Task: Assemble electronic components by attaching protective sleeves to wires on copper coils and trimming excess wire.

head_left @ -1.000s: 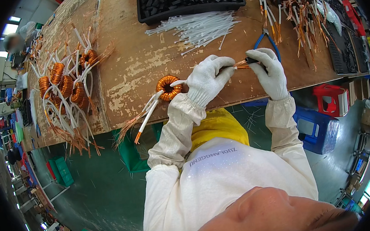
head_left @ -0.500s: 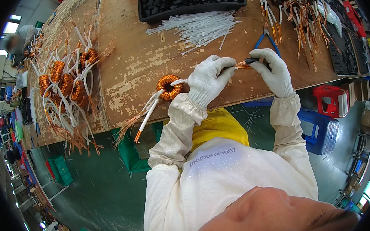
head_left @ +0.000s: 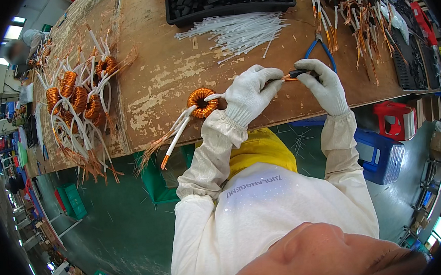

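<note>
A copper-wound ring coil (head_left: 203,103) lies near the table's front edge, its white-sleeved leads running out both ways. My left hand (head_left: 252,92), in a white knitted glove, pinches the leads that go right from the coil. Bare copper strands (head_left: 289,77) show between my two hands. My right hand (head_left: 323,85), gloved alike, holds a short black sleeve (head_left: 298,73) between thumb and fingers, around the strands' end. Blue-handled pliers (head_left: 321,48) lie on the table just beyond my right hand.
A black tray (head_left: 232,15) of small black sleeves stands at the back, with loose white cable ties (head_left: 239,34) before it. Several copper coils (head_left: 77,99) are piled at the left, more coils (head_left: 347,6) at the far right. A red stool (head_left: 395,120) stands below the table.
The black sleeve has shifted slightly left along the strands, and less bare copper shows between my hands. The coil has hardly moved.
</note>
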Demonstrator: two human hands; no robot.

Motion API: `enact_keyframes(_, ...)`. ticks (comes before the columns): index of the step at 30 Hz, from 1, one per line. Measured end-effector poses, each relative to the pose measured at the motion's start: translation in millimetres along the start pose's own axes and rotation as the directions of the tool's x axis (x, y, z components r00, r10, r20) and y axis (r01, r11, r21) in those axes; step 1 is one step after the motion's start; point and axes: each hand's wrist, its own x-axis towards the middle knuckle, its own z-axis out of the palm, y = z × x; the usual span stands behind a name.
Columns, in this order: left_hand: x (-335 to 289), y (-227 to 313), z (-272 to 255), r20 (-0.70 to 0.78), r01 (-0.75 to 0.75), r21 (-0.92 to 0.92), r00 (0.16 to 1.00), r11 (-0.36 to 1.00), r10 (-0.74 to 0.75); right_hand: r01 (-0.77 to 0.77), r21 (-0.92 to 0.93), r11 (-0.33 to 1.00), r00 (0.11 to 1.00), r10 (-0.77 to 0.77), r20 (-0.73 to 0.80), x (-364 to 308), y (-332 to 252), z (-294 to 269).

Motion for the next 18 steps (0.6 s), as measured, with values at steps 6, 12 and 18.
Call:
enact_keyframes(6,0.9,0.6,-0.5,0.004,0.012,0.007,1.0,1.0,-0.012,0.095,-0.005,0.995,0.994,-0.095,0.051,4.0,-3.3,4.1)
enact_keyframes(12,1.0,3.0,-6.1,0.031,0.162,-0.13,0.987,0.978,-0.16,-0.06,0.193,0.979,0.997,0.049,0.063,7.8,-2.4,8.5)
enact_keyframes(18,-10.5,-4.0,-36.3,0.057,0.037,0.15,0.997,0.988,-0.046,-0.317,0.547,0.775,0.948,0.236,0.215,3.9,10.6,20.9)
